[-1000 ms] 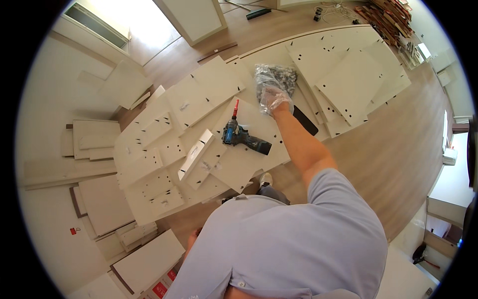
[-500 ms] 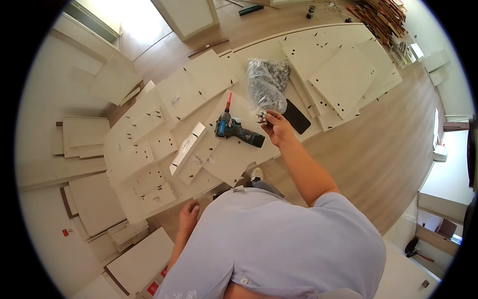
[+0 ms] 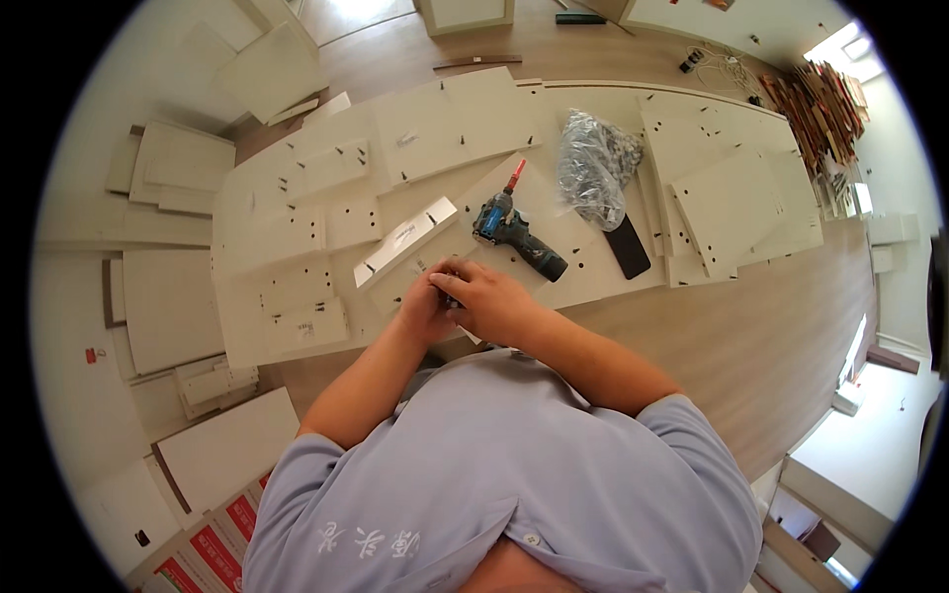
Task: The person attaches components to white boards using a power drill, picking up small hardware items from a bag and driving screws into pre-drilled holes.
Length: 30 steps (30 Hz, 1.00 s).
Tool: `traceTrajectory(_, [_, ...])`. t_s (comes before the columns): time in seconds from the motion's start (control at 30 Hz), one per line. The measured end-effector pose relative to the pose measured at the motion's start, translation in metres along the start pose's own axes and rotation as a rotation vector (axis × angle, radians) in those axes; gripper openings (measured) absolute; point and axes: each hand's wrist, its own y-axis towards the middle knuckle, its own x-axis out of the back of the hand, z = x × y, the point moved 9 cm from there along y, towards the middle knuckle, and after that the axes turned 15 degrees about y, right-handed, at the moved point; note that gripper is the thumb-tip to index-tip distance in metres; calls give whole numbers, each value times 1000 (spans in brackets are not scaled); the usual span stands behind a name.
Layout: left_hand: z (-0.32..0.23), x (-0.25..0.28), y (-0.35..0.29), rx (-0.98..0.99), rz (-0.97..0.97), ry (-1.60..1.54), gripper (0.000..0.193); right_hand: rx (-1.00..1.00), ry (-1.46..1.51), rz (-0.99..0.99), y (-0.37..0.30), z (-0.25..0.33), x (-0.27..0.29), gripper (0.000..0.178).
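Observation:
My left hand [image 3: 424,310] and my right hand [image 3: 491,299] meet in front of my body, over the near edge of the panels. Between them are small metal fittings [image 3: 453,301], mostly hidden by the fingers. The left hand is cupped, and the right hand's fingers close over it. Just beyond lies a narrow white board [image 3: 406,242] with dark pegs in it. A blue and black cordless driver [image 3: 516,233] with a red bit rests to the right of that board. Farther right sits a clear plastic bag [image 3: 596,168] of small metal fittings, beside a dark phone-like slab [image 3: 627,248].
White panels [image 3: 435,128] with holes and upright dark pegs cover the work surface. More loose panels [image 3: 732,212] are stacked at the right. Boards [image 3: 173,306] lean along the left wall. A pile of wood strips [image 3: 816,114] and a cable [image 3: 727,69] lie at the far right.
My right hand has moved from beside the bag to my front, bringing the small fittings. My left hand has come up from my side to meet it. The view has shifted.

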Motion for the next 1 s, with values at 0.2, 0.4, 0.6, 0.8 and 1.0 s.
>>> traceTrajectory(0.2, [-26,-17,-25,-19,-90,-163,41,-24,-40,-331,-16,-53,72,45])
traceTrajectory(0.4, [-25,42,-52,-45,-130,-201,31,-392,-339,-267,-14,-179,70,75])
traceTrajectory(0.6, [-24,120,-110,-42,-374,-100,20,-437,-251,-253,16,-205,47,80])
traceTrajectory(0.8, [-9,197,-181,-43,-476,-108,18,-257,-154,-486,-2,-167,63,77])
traceTrajectory(1.0, [-46,234,-226,-17,-460,-75,23,-332,790,-452,-48,-79,20,49])
